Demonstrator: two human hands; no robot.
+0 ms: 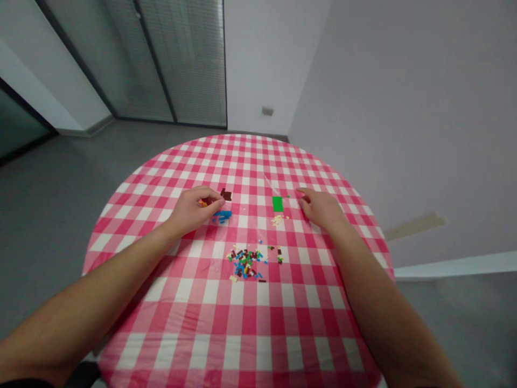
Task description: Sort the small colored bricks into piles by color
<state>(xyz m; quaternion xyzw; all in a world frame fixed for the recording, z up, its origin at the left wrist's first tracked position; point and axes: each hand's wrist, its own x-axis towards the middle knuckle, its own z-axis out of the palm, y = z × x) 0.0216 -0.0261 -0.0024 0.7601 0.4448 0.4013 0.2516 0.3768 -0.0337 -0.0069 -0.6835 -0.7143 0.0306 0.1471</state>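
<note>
My left hand (196,206) is over the left part of the table, thumb and index fingertips brought together in a pinch. Whatever may be between those tips is too small to make out. Small yellow-orange and red pieces (203,203) show through the gap under its curved fingers. Blue bricks (223,215) lie just below the fingertips, and dark brown bricks (226,195) just beyond them. On the right, my right hand (321,207) rests with index finger and thumb apart, nothing visible between them. Left of it are a green block of bricks (278,203) and small cream pieces (277,220).
A mixed pile of tiny coloured bricks (245,263) is spread nearer to me, with a few brown and green pieces (280,255) to its right. A red-and-white checked cloth (250,334) covers the round table. Walls and a glass partition (181,64) stand beyond.
</note>
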